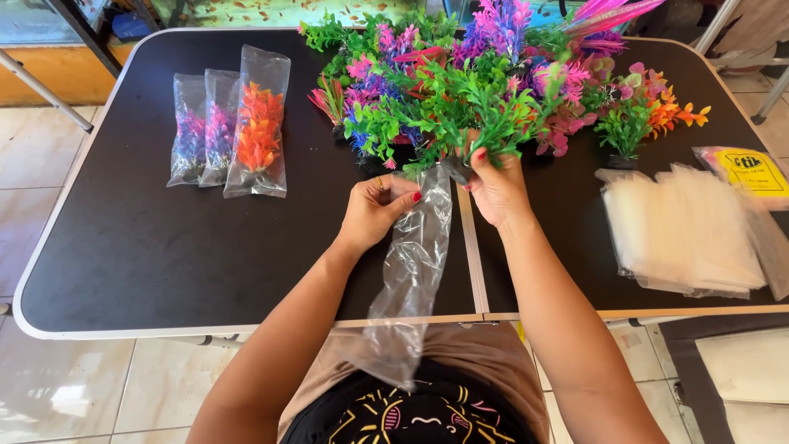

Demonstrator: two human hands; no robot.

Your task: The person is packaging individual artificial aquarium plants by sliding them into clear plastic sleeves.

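At the desk (164, 271) centre, the left hand (374, 210) is pinching the limp, slippery bag (411, 263) by its mouth, fingers clamped, while the right hand (496, 187) is gripping the light, springy green plant (460, 115) at its base.

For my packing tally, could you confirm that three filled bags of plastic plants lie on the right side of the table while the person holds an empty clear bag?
Not quite: the head view shows the three filled bags on the left side of the table, not the right. The left hand does hold the empty clear bag.
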